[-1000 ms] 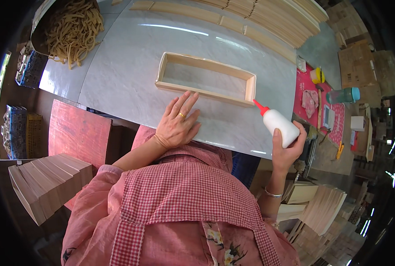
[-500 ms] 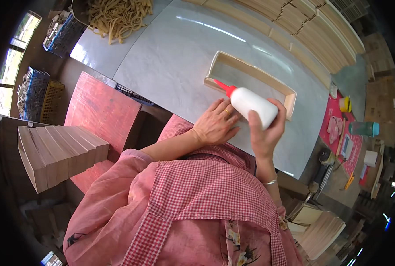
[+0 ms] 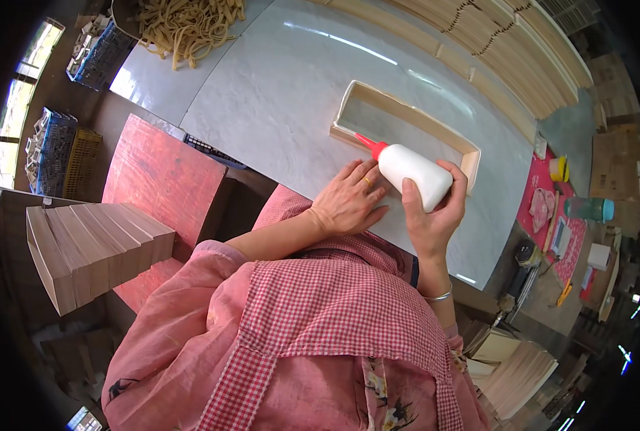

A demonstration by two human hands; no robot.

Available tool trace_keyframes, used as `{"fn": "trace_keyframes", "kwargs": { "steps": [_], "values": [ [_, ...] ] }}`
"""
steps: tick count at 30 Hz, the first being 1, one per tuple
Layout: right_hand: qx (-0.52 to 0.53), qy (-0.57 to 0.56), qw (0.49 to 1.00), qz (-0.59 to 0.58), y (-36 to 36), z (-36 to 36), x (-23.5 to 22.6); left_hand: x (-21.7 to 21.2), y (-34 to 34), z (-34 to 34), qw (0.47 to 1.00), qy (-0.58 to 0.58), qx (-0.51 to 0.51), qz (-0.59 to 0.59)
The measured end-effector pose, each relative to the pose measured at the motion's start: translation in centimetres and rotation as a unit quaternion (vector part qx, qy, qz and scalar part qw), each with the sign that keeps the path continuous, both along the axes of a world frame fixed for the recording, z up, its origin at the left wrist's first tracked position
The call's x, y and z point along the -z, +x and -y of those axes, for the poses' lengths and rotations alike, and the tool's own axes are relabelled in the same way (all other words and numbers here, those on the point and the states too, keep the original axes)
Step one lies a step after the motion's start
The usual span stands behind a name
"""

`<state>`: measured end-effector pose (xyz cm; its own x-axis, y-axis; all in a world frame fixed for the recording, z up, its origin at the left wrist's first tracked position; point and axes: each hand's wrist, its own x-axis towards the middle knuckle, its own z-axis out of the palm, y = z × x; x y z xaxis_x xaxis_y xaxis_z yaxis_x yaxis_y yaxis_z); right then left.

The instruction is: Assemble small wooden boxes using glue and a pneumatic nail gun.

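Observation:
My right hand (image 3: 435,215) is wrapped round a white squeeze bottle (image 3: 414,172) with a red cap and a thin red nozzle. The bottle is tilted, its nozzle pointing left over the near edge of a rectangular wooden frame (image 3: 406,112); whether the tip touches the wood I cannot tell. This shallow frame lies on the grey marbled tabletop (image 3: 269,93), which shows through its middle. Just short of the frame, my left hand (image 3: 348,197) lies on the table's near side with fingers stretched, a ring on one finger, and nothing held.
Stacked wooden strips (image 3: 514,43) line the far right edge. A heap of tan bands (image 3: 187,29) sits at the far left. On a red board (image 3: 162,179) to my left stands a row of wooden frames (image 3: 97,244). A green bottle (image 3: 585,209) is at the right.
The squeeze bottle and my right hand have shifted slightly right and down, the nozzle tip drawing right along the frame's near side. My left hand stays almost where it was.

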<state>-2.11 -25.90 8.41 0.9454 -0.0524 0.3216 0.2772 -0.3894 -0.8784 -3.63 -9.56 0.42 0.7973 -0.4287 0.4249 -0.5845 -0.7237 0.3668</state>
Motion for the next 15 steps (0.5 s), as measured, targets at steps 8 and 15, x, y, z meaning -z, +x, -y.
{"fn": "trace_keyframes", "kwargs": {
  "steps": [8,15],
  "values": [
    [0.047,-0.024,0.999,0.000,-1.5,2.5,-0.6,-0.3,0.2,0.2,1.000,0.003,0.004,-0.009],
    [0.081,-0.030,0.996,0.004,-2.8,5.1,-0.9,-0.5,0.0,0.3,1.000,0.017,-0.005,-0.025]
  ]
}}
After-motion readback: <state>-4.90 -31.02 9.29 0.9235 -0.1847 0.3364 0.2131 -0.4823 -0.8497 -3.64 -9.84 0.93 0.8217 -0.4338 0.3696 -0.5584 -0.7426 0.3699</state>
